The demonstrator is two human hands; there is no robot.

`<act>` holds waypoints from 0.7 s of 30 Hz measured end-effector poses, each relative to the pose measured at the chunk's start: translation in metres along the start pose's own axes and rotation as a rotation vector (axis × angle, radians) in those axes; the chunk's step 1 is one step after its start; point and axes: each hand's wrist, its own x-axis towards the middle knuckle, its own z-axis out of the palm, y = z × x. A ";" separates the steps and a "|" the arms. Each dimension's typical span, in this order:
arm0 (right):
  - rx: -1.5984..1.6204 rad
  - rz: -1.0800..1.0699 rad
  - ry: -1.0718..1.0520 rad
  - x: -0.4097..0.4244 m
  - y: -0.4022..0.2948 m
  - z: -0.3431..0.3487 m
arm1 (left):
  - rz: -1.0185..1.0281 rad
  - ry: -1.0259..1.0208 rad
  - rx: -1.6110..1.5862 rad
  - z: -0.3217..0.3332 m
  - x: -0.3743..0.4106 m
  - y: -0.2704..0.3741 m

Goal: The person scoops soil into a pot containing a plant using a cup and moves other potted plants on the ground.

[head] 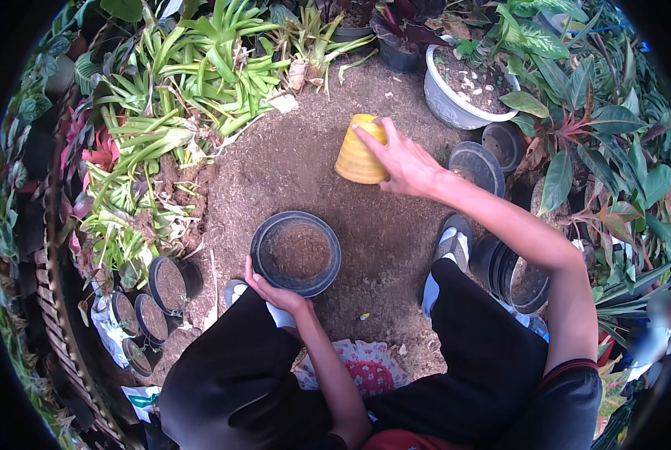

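My left hand [276, 291] cups the near-left rim of a round black plastic pot [296, 289] with brown soil inside. Its palm and fingers lie against the pot's outer side. Farther off and to the right, my right hand [400, 160] grips a yellow plastic pot [359, 151] from above, fingers over its narrow end. The yellow pot tilts with that narrow end up; its opening is hidden from me. Bare brown soil ground [363, 242] lies around both pots.
Uprooted green leafy plants [200, 73] are heaped at the left and back. Several soil-filled pots [169, 284] stand at the left. A white planter [459, 115], a black pot [476, 169] and stacked black pots [504, 275] line the right, beside dense foliage [611, 124].
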 end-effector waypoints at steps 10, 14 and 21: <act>-0.502 0.445 -0.359 -0.010 0.067 0.059 | 0.005 -0.001 -0.026 0.005 -0.004 -0.004; -0.168 0.529 -0.515 -0.001 0.093 0.085 | 0.017 -0.024 0.006 0.005 -0.005 -0.006; 0.617 0.812 -0.650 0.008 0.094 0.079 | 0.012 -0.013 -0.027 0.002 -0.003 -0.005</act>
